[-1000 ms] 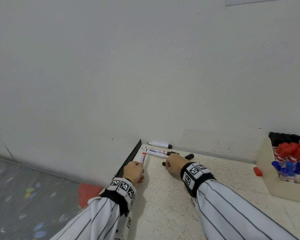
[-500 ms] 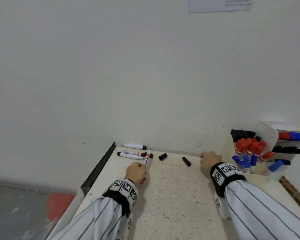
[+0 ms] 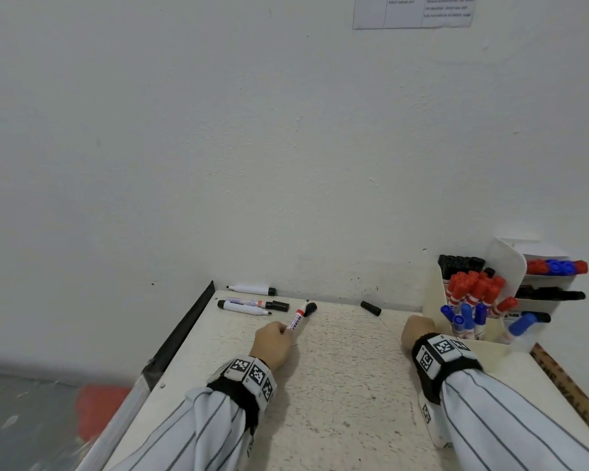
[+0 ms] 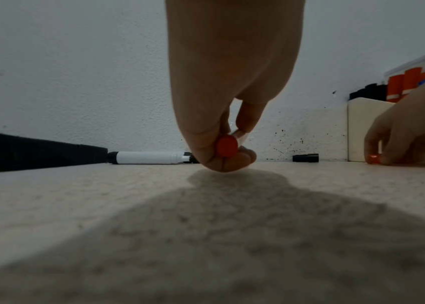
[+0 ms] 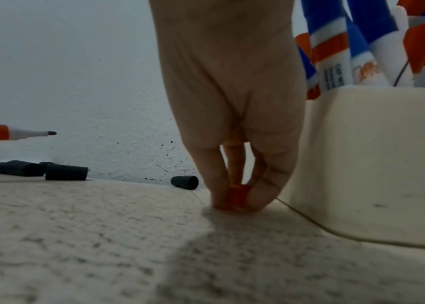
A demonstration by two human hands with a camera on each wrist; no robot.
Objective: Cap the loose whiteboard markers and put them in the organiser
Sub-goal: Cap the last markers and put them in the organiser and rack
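Speckled cream tabletop [image 3: 337, 385] against white wall [image 3: 218, 147]; left hand [image 3: 272, 345] grips red marker [image 3: 296, 320], right hand [image 3: 417, 334] pinches red cap [image 5: 237, 197].

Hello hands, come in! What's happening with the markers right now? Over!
Left hand holds uncapped red marker. Right hand pinches red cap on table beside organiser. Three markers, black caps loose. Nothing in the way.
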